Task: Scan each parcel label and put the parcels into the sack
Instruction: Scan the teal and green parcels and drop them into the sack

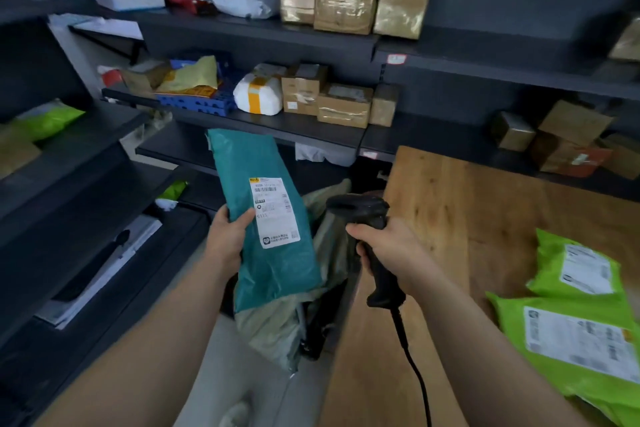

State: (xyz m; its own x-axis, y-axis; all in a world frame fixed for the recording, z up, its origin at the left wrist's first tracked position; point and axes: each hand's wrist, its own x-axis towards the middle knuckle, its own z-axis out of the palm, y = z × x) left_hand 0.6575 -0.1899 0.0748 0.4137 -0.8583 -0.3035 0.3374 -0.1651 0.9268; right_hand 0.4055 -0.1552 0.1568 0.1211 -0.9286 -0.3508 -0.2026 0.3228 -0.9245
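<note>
My left hand (227, 236) grips a long teal parcel (273, 260) by its left edge, held upright with its white label (275, 211) facing me. My right hand (391, 250) is closed around the handle of a black corded barcode scanner (363, 210), whose head points left toward the parcel. Below the parcel and between my arms sits a grey-green sack (277, 326), crumpled on the floor beside the table. Two lime-green parcels (575, 340) with labels lie on the wooden table at the right.
A wooden table (467, 218) fills the right side. Dark shelving (263, 35) at the back and left carries several cardboard boxes, a white wrapped parcel (258, 97), a blue crate and bags. The scanner's cable runs down toward the bottom edge.
</note>
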